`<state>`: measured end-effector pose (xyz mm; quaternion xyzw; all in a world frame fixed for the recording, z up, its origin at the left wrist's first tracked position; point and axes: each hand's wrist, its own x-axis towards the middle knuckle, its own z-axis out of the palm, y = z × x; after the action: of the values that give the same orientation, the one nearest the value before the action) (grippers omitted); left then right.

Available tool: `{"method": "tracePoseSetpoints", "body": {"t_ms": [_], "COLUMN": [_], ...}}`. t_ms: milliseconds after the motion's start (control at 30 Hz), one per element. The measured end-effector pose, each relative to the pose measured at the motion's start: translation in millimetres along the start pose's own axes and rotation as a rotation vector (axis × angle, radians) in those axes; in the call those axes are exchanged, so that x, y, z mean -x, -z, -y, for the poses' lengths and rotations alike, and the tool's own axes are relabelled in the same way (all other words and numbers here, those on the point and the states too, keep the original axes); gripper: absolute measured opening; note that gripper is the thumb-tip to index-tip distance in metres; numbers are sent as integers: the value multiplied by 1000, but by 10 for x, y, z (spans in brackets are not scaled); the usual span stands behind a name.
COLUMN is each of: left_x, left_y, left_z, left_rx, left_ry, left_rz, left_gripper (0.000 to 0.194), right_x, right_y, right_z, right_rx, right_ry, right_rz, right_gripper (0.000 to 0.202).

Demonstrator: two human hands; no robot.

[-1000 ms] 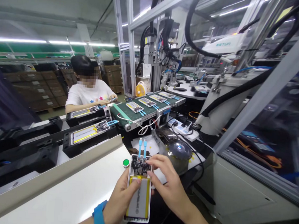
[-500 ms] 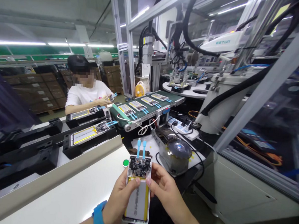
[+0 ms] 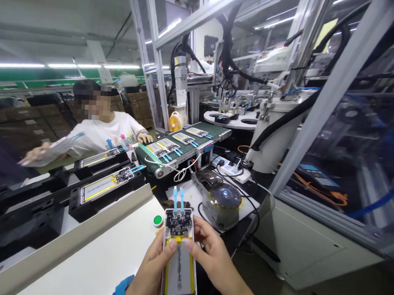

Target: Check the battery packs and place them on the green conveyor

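Between my two hands is an uncased power bank (image 3: 180, 271), a white tray-like shell with a silver battery edged in yellow tape. A black circuit board (image 3: 179, 222) fills its far end, and two light-blue cable plugs (image 3: 178, 199) stick out beyond it. My left hand (image 3: 153, 262) grips the left side, thumb on the battery near the board. From the right, my right hand (image 3: 212, 259) holds the other edge, its thumb also on the battery and its fingers curled behind the shell. Just beyond my left hand sits a round green button (image 3: 158, 221) on the white surface.
At left, black fixtures (image 3: 76, 207) hold similar power banks. Several more lie on a green conveyor (image 3: 214, 133) ahead. A tape dispenser (image 3: 222, 200) and a power strip (image 3: 232, 168) stand right of centre. A co-worker (image 3: 98, 128) sits across. A metal-framed machine enclosure (image 3: 321, 124) rises at right.
My thumbs have shifted slightly on the battery, and the view has turned a little right. The co-worker's one arm now stretches left, while the other hand is by the conveyor, where the near power banks lie closer together.
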<state>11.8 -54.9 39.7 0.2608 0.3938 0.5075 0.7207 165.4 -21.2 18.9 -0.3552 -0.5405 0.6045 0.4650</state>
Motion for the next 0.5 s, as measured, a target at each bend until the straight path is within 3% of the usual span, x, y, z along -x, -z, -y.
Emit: {"method": "tracePoseSetpoints", "body": {"t_ms": [133, 233, 333, 433, 500], "left_x": [-34, -68, -119, -191, -232], "left_y": [47, 75, 98, 120, 132], "left_z": [-12, -4, 47, 83, 43], "left_rx": [-16, 8, 21, -9, -94], "left_ry": [-25, -22, 19, 12, -60], "left_rz": [28, 71, 225, 381, 374], "left_gripper": [50, 44, 40, 42, 42], "right_x": [18, -21, -88, -160, -214], "right_y": [-38, -11, 53, 132, 182], "right_z": [-43, -13, 82, 118, 70], "right_rx": [13, -22, -87, -57, -3], "right_ry": [58, 39, -63, -128, -132], "right_rz": [-57, -30, -17, -103, -178], "right_gripper": [51, 52, 44, 41, 46]}}
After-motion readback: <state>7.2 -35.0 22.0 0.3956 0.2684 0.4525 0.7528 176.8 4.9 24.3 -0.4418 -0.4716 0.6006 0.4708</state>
